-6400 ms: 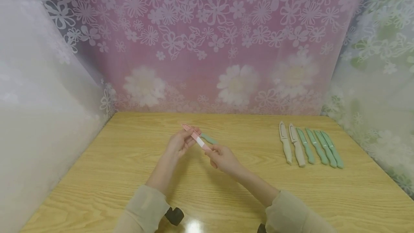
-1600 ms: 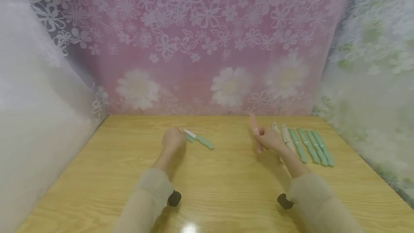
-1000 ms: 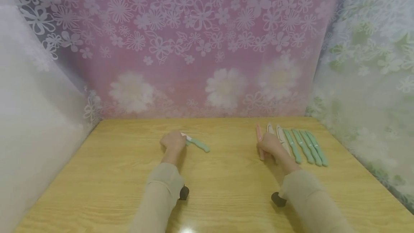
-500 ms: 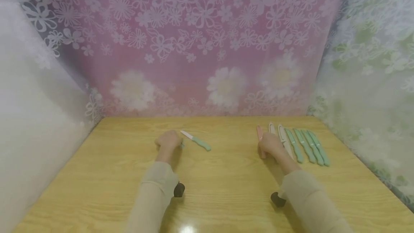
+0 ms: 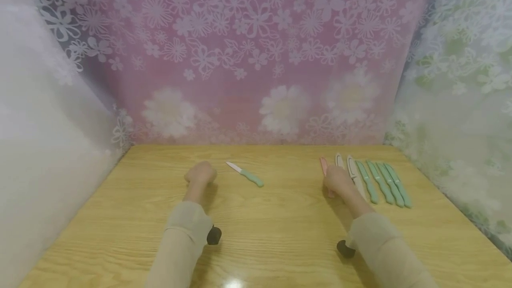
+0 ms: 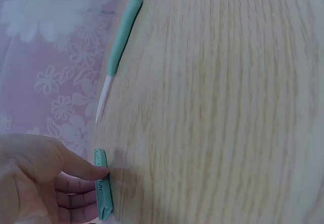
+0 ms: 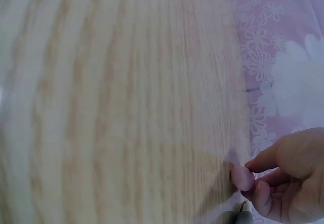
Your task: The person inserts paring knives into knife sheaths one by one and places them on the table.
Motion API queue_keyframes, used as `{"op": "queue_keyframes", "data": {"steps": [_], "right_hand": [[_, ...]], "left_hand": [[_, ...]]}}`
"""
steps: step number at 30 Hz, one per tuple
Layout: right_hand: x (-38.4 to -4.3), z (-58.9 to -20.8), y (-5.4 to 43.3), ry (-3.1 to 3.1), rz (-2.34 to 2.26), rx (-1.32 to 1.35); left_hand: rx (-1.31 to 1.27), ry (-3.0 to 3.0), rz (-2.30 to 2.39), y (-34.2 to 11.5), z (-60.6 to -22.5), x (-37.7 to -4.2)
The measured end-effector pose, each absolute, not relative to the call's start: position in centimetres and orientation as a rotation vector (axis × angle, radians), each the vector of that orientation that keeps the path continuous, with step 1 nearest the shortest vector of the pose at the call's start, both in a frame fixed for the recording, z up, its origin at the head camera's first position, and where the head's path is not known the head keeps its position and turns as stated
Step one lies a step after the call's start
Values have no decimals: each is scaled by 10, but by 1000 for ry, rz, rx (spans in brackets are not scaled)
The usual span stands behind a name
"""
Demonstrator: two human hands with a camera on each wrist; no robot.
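My left hand pinches a green blade sheath between thumb and fingers, close over the table; the head view hides the sheath behind the hand. To its right lies a small knife with a green handle and a bare white blade, its tip towards the hand. My right hand holds a pink knife by its handle at the left end of a row of knives. The rounded handle end shows at the fingertips in the right wrist view, and the hand covers the knife's middle in the head view.
Two cream sheathed knives lie just right of the pink one, partly behind the right hand. Several green sheathed knives continue the row on the wooden table. A pink flowered curtain hangs along the back edge.
The two hands, earlier together at the pink knife and its sheath, have parted. The right hand brought the pink knife to the row; the left took the green sheath and slid leftward from the bare knife.
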State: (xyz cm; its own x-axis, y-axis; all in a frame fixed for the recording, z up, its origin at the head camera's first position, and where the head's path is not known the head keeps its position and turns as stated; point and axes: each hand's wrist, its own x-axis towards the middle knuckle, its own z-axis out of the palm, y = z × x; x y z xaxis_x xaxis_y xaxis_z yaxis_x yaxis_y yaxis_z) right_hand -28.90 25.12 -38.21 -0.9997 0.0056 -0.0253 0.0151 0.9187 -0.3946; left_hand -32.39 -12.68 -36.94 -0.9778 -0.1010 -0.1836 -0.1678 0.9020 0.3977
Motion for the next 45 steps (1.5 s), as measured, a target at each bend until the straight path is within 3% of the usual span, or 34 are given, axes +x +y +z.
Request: {"op": "queue_keyframes", "data": {"steps": [8,24,31,45], "right_hand": [[-288,-386,251,3061,-538,38],[-284,-376,243,3104,-566,5],[-282,-363,211,3225,-484,-221],[-304,-355,125,3108,-639,-589]], "left_hand": [[-85,2852,769,-133,-373,-320],[-151,2707,1394,-151,-383,-333],[-110,2236,1863,-156,-381,-326],[21,2060,1993,-159,-382,-318]]}}
